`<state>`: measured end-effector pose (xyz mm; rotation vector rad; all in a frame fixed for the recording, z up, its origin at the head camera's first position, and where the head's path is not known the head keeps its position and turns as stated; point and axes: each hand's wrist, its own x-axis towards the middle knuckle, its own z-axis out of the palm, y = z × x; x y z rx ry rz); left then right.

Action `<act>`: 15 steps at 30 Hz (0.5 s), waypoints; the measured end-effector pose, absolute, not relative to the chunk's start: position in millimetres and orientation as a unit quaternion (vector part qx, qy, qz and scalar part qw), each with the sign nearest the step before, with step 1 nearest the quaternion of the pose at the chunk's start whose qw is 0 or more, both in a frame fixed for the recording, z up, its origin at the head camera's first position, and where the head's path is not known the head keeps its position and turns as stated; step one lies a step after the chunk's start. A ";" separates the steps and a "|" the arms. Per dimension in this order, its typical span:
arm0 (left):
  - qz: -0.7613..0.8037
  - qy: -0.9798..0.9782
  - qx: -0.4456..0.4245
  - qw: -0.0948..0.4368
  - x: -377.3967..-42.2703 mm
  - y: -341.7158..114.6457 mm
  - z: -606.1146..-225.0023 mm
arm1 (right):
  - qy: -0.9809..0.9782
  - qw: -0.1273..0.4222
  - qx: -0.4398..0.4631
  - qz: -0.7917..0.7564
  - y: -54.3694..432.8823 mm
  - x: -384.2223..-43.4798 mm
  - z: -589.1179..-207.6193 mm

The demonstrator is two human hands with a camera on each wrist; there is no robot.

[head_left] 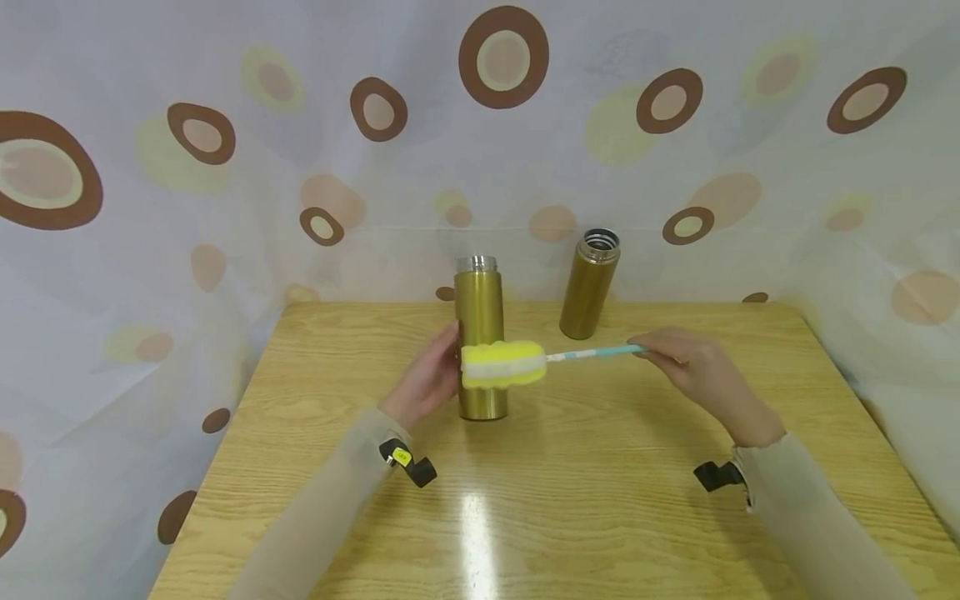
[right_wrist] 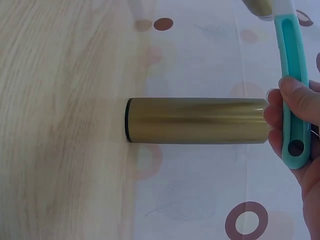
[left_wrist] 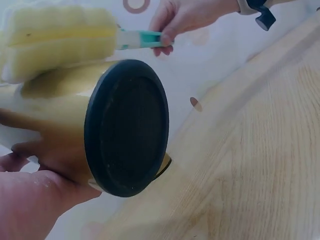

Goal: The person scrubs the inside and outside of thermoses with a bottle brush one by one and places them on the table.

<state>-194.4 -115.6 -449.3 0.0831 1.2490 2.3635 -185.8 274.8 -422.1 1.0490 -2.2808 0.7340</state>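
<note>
My left hand [head_left: 426, 382] grips a gold thermos bottle [head_left: 480, 305] by its side. The bottle is upright, with its steel mouth uncovered at the top. Its black base [left_wrist: 131, 132] faces the left wrist camera, raised off the table. In front of the bottle, a yellow and white sponge bottle brush [head_left: 504, 367] lies crosswise and overlaps its lower half in the head view. My right hand [head_left: 697, 371] pinches the brush's turquoise handle [right_wrist: 291, 65] near the end, thumb on one side and fingers on the other.
A second gold thermos bottle [head_left: 589, 285], its mouth also uncovered, stands at the back of the wooden table [head_left: 600, 475], between my hands. Behind the table hangs a pale cloth [head_left: 420, 192] with brown ring patterns, which also runs along both sides.
</note>
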 end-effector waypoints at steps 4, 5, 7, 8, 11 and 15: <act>0.846 0.460 0.056 0.265 -192.7 -112.2 -453.3 | -0.845 0.273 0.362 0.282 276.4 -188.8 -418.0; 0.841 0.465 0.066 0.268 -192.1 -111.4 -454.5 | -0.846 0.278 0.355 0.284 276.6 -189.7 -416.6; 0.836 0.473 0.079 0.266 -191.0 -108.9 -456.5 | -0.847 0.283 0.339 0.295 276.5 -191.2 -413.9; 0.835 0.475 0.087 0.264 -190.6 -107.8 -457.4 | -0.848 0.289 0.333 0.296 276.2 -192.0 -412.5; 0.833 0.485 0.092 0.252 -189.3 -104.4 -459.0 | -0.850 0.303 0.314 0.295 274.0 -193.2 -409.4; 0.828 0.499 0.082 0.241 -188.5 -102.8 -458.5 | -0.850 0.311 0.305 0.295 271.0 -193.8 -408.2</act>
